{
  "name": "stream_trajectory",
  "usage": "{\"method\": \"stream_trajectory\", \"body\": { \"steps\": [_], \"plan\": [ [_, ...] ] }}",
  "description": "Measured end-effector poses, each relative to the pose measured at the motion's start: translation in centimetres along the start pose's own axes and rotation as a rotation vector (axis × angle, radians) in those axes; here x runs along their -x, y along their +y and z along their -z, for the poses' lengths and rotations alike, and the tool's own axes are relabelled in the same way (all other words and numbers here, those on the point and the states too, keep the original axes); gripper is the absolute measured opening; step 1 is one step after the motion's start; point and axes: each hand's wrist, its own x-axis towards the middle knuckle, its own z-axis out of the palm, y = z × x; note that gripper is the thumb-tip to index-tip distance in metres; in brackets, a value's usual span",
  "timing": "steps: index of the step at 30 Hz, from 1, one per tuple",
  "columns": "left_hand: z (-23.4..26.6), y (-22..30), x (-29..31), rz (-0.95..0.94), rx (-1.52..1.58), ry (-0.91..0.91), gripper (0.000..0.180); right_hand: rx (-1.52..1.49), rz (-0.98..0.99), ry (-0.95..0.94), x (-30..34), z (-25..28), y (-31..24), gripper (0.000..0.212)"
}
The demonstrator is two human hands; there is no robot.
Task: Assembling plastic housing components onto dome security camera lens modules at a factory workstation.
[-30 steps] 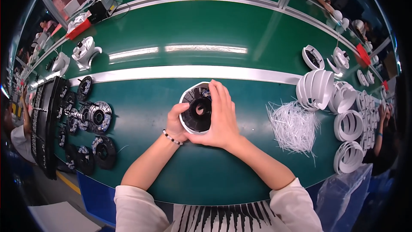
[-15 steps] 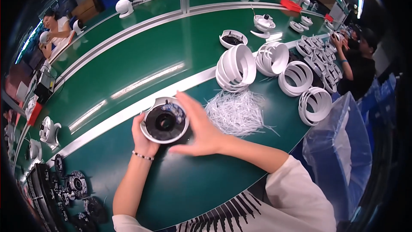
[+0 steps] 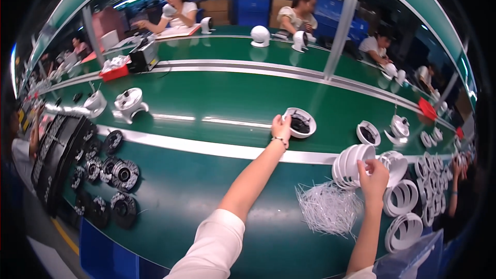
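My left hand [image 3: 280, 128] reaches out over the green conveyor belt. Its fingers are closed on the near left rim of a round white housing [image 3: 309, 129] with a black part [image 3: 298, 122] inside. On the right, my right hand [image 3: 373, 180] is at a stack of white plastic rings [image 3: 345, 166], its thumb and fingers pinched at the right edge of one ring. Just below that stack lies a heap of thin white strips [image 3: 329, 207]. Another white housing [image 3: 368, 133] with a dark inside sits on the belt to the right.
More white rings [image 3: 400, 198] and rows of white housings fill the right side. At left, black round parts with circuit boards [image 3: 125, 174] lie beside a black tray stack [image 3: 61, 157]. A metal edge strip [image 3: 232, 151] divides worktable and belt. Co-workers sit beyond the belt.
My left hand has carried the white housing from over the worktable to the belt. My right hand has left the housing and moved right to the rings. The view has turned left.
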Motion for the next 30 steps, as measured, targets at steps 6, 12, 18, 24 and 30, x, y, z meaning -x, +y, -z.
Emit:
{"method": "stream_trajectory", "body": {
  "steps": [6, 12, 18, 24, 30],
  "plan": [
    [8.1, 7.9, 2.0, -0.252, -0.402, -0.203, 0.051, -0.139, 0.006, -0.144, -0.5, -2.4, 1.0, 0.02],
    [21.8, 26.6, 7.7, -0.588, -1.106, -0.324, 0.032, -0.132, 0.041, -0.052, -0.8, 3.5, 1.7, 0.022],
    [35.7, 37.3, 12.7, -0.105, -2.089, -0.02, 0.065, -0.198, 0.118, -0.108, 1.6, 5.1, -3.6, 0.018],
    [37.9, 35.8, 11.5, 0.21, -2.267, -0.079, 0.068, -0.414, 0.532, -0.262, 5.7, 4.6, -11.4, 0.016],
    [35.8, 35.6, 9.1, -0.114, -2.137, -0.256, 0.038, -0.472, 0.839, -0.358, 8.2, 2.7, -11.4, 0.049]
  ]
}}
